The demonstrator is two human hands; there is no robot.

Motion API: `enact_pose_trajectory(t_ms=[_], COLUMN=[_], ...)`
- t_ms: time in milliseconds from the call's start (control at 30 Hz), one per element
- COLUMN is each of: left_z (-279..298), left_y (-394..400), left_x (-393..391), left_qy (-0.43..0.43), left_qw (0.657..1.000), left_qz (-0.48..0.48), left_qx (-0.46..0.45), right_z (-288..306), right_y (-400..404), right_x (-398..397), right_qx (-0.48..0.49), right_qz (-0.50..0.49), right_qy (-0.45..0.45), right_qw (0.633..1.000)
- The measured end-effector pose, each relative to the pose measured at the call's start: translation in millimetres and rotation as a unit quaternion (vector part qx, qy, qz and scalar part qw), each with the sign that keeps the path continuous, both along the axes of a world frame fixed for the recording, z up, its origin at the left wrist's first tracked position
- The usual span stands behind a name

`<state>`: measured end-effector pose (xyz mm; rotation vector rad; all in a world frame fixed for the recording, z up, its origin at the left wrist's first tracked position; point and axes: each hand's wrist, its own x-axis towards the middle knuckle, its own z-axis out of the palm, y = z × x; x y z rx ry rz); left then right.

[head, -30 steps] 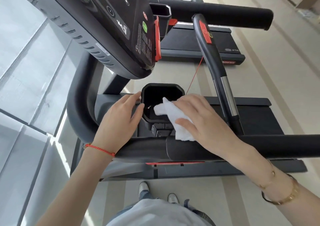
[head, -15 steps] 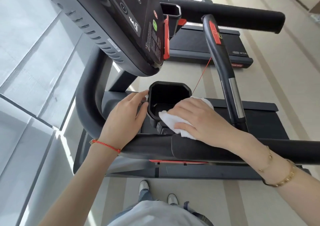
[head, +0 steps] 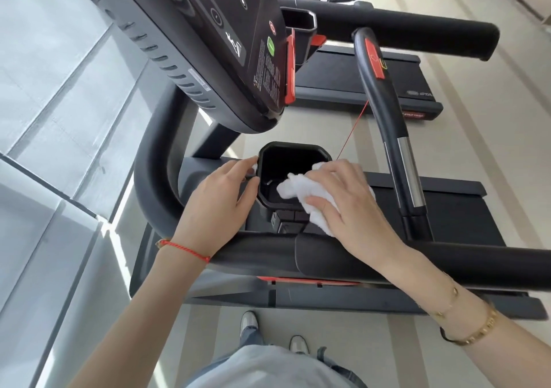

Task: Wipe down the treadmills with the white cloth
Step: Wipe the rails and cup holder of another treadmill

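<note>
White cloth (head: 310,192) sits bunched under the right hand (head: 348,206), draped over the near right rim of the black cup holder (head: 293,152) with one end dipping into the well. That hand's grip is closed on the cloth: its fingers curl over the wad and press it against the rim, presumably so the fabric follows the edge instead of sliding off. The left hand (head: 217,200) rests on the holder's left side, thumb and fingers loosely extended against the outer wall, holding nothing; it looks placed there to steady the holder against the rubbing. Both forearms reach over the padded front handrail (head: 477,264) of the near treadmill, which puts the person standing just behind it. The console (head: 208,45) hangs above the holder. Judging by the cloth's position, the holder is the part being cleaned now, with much of the treadmills likely left to do.
</note>
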<state>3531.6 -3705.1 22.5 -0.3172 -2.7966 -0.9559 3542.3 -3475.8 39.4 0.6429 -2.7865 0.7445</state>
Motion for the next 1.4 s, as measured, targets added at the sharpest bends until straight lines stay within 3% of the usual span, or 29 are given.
enact_pose_trajectory(t_ms=[100,200,400,600,700,867,933,1067,1300,1400], left_z=[2,3,1,-2,-1,1,2,1,1,2], left_y=[3,9,16,15,17,18,18,17,18,17], left_x=[-2,-5,-11,-13,-13,-11,-10,-11,-10,-10], left_qy=[-0.004,-0.005,-0.02,-0.031,-0.031,-0.032,-0.03,-0.026,-0.024,-0.022], left_qw=[1.0,1.0,0.999,0.999,0.999,0.999,0.999,0.999,0.999,0.999], left_qz=[0.012,0.026,0.048,0.031,0.03,0.036,0.037,0.029,0.033,0.032], left_qx=[0.004,-0.001,-0.006,0.013,0.017,0.017,0.021,0.027,0.023,0.024], right_z=[6,11,9,9,10,12,8,5,17,13], right_y=[6,1,-10,24,6,-26,-22,12,-25,-23], right_x=[-10,-36,-83,-69,-87,-106,-102,-93,-107,-102], right_qx=[-0.096,-0.108,-0.005,-0.04,0.018,0.159,0.143,0.017,0.135,0.118], right_qz=[-0.07,-0.107,0.025,0.009,0.065,0.107,0.104,0.045,0.096,0.058], right_qy=[-0.049,-0.043,-0.081,-0.181,-0.154,-0.024,-0.022,-0.135,-0.073,-0.062], right_qw=[0.992,0.987,0.996,0.983,0.986,0.981,0.984,0.99,0.983,0.989])
